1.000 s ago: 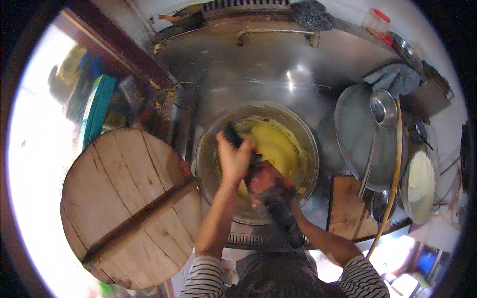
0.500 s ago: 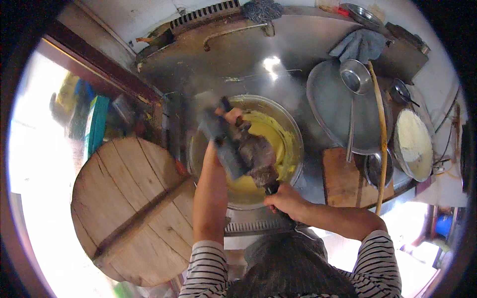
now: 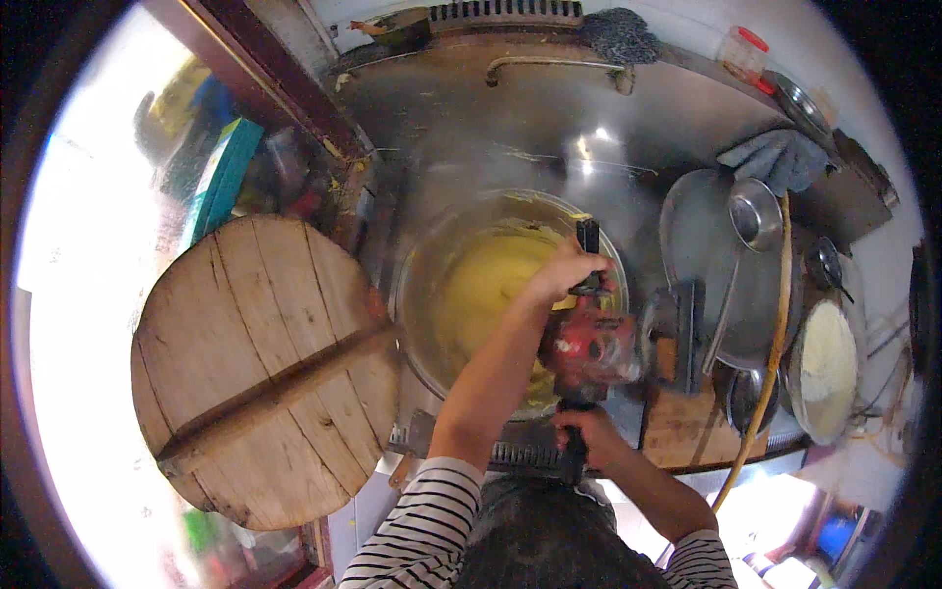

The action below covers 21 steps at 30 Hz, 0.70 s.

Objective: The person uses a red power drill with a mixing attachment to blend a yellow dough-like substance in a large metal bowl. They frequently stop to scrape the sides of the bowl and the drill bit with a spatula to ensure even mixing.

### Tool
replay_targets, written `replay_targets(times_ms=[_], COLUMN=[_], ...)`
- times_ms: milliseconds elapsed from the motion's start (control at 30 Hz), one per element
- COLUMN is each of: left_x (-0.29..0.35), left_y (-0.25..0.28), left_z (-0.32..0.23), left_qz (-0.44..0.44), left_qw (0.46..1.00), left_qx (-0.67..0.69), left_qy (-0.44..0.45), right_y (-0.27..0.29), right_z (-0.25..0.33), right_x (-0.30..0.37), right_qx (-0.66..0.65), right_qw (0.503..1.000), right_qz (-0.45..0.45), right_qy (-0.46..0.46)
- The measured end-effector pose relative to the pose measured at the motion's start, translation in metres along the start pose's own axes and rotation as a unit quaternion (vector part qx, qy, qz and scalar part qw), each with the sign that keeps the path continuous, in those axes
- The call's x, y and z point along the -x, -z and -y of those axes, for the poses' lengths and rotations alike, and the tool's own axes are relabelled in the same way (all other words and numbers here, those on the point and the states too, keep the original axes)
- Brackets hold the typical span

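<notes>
I grip a two-handled power mixer (image 3: 596, 346) with a red body, tilted over the right rim of a large metal pot (image 3: 404, 348). My left hand (image 3: 574, 273) is wrapped round the black far handle. Closer to me, my right hand (image 3: 591, 434) closes on the black near handle. Inside the pot lies a thick yellow mash or batter (image 3: 496, 280), smeared up the wall and hazed by steam. The mixer's lower end is hidden behind its body and my left forearm. Motion blurs part of the tool.
A round wooden lid (image 3: 265, 344) stands left of the pot. To the right are a wide basin (image 3: 692, 226), a long-handled ladle (image 3: 756, 216), a wooden stick (image 3: 782, 294), a wooden board (image 3: 677, 427) and a bowl of pale flour-like powder (image 3: 824, 368). A bent tap (image 3: 549, 61) is behind.
The mixer has swung from the middle of the pot to its right rim, turning so its red body shows. Both hands keep hold of its handles. The whole view has shifted.
</notes>
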State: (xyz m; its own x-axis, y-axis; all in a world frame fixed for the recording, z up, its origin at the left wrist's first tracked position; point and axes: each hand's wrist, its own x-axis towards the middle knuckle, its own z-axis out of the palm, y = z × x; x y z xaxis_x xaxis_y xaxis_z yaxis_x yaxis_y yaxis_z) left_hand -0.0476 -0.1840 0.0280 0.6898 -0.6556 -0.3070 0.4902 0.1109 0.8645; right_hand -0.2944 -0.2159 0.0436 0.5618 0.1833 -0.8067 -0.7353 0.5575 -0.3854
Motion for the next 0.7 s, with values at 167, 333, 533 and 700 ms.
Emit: replay_targets(times_ms=[167,333,533,700], left_x=[0.051,0.120,0.108,0.061], left_y=[0.014,0.065,0.104,0.082], left_z=[-0.047,-0.047,-0.031,-0.065], left_qz=[-0.214,-0.403,-0.414,-0.269], left_qw=[0.963,0.891,0.891,0.936], left_qx=[-0.165,-0.067,-0.072,-0.193], left_qy=[-0.013,-0.199,-0.172,-0.117], right_y=[0.003,-0.004,-0.023,-0.034], right_z=[-0.022,0.012,0.050,0.035], right_x=[-0.058,-0.070,-0.033,0.002], right_qx=[0.094,0.507,0.633,0.505], right_qw=[0.993,0.818,0.751,0.845], right_qz=[0.064,-0.039,-0.071,-0.071], right_qy=[0.032,0.271,0.176,0.161])
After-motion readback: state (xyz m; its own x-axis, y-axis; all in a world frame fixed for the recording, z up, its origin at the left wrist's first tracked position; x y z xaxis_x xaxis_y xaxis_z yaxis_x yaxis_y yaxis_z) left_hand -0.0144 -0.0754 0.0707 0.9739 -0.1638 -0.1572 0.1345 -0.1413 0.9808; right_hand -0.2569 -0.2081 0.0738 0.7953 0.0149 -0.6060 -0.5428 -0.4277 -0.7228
